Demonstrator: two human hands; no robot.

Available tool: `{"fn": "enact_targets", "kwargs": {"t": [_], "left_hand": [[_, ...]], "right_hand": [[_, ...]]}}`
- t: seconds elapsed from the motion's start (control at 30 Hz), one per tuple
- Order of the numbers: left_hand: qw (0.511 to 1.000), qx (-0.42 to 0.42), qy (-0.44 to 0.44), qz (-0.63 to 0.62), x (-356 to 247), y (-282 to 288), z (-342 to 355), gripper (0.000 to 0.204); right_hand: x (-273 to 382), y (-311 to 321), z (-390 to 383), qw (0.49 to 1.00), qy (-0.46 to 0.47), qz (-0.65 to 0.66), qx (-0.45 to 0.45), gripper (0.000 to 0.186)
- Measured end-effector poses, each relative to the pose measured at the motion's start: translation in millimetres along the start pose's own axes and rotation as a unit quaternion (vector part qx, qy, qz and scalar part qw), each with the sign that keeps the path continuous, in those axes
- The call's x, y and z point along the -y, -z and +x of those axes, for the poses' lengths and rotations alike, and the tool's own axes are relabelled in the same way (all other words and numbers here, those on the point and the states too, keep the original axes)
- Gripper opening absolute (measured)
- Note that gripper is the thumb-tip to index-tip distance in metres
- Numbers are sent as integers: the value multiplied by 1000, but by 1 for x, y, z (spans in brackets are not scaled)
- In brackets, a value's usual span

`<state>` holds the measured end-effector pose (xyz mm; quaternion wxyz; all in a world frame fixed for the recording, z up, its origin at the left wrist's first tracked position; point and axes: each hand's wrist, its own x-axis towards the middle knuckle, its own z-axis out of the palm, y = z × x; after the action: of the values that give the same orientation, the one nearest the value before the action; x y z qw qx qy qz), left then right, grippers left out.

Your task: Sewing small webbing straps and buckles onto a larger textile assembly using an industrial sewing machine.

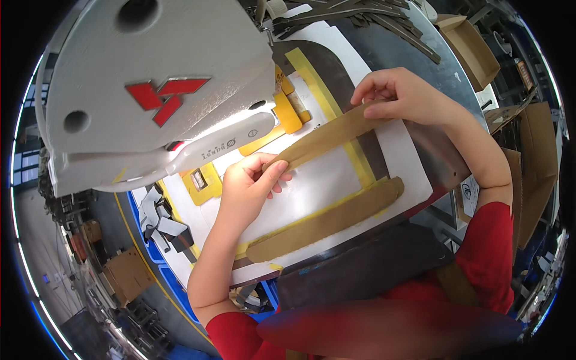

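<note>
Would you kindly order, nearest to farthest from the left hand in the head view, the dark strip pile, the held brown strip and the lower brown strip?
1. Held brown strip: touching, pinched by the left hand.
2. Lower brown strip: below and to the right.
3. Dark strip pile: farthest, up at the picture's top.

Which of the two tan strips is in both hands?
The upper strip, pinched by the left hand at one end and the right hand at the other. The lower strip lies flat, untouched.
</note>
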<state>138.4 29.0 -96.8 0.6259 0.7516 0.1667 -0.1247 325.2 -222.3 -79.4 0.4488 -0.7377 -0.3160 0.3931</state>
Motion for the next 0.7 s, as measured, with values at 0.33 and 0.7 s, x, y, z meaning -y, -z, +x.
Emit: {"fn": "enact_targets", "kwargs": {"t": [0.33,0.7], "left_hand": [[997,-38,26,-57,0,1,-2,14],[932,-217,-253,141,6,25,-55,10]], "right_hand": [[-4,28,-10,998,5,22,-62,22],[10,21,-27,978,166,-48,-116,19]]}}
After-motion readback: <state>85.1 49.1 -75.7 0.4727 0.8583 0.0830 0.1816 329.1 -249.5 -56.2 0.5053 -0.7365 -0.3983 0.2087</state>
